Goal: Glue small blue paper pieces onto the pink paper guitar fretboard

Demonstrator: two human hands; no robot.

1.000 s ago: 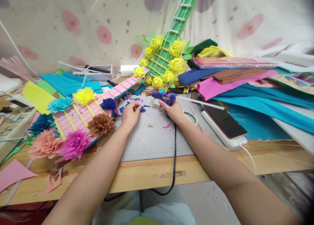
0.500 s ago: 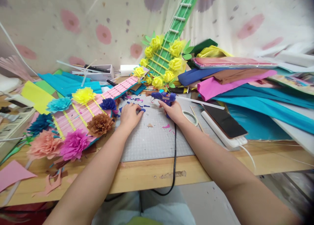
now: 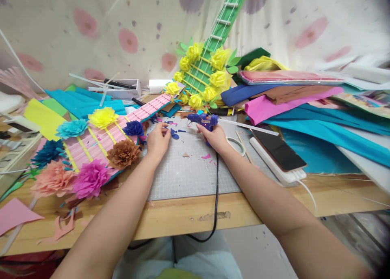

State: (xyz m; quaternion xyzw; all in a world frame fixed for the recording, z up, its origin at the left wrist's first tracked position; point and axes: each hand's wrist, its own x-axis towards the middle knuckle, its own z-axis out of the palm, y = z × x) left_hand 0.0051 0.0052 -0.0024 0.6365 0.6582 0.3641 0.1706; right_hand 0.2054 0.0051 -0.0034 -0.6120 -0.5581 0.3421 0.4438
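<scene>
My right hand [image 3: 215,137] grips a blue hot glue gun [image 3: 204,120] by its handle, the nozzle pointing left. A long white glue stick [image 3: 248,126] sticks out of its back. My left hand [image 3: 158,141] is at the left side of the grey cutting mat [image 3: 195,179], thumb and fingers drawn together; whatever they hold, if anything, is too small to make out. Just right of its fingertips lies a dark blue paper scrap [image 3: 174,135]. Left of that hand lies a pink paper guitar [image 3: 100,143] decorated with paper flowers, a dark blue flower [image 3: 133,128] nearest the hand.
A green guitar [image 3: 198,74] with yellow flowers leans at the back. Coloured paper [image 3: 304,104] is piled on the right. A phone [image 3: 278,149] rests on a white power strip [image 3: 271,165], beside a tape roll [image 3: 237,145]. The gun's black cord [image 3: 217,189] drops over the table edge.
My left hand has lifted off the blue scrap and shifted slightly up and left, its fingers drawing together. The right hand and glue gun have stayed nearly still.
</scene>
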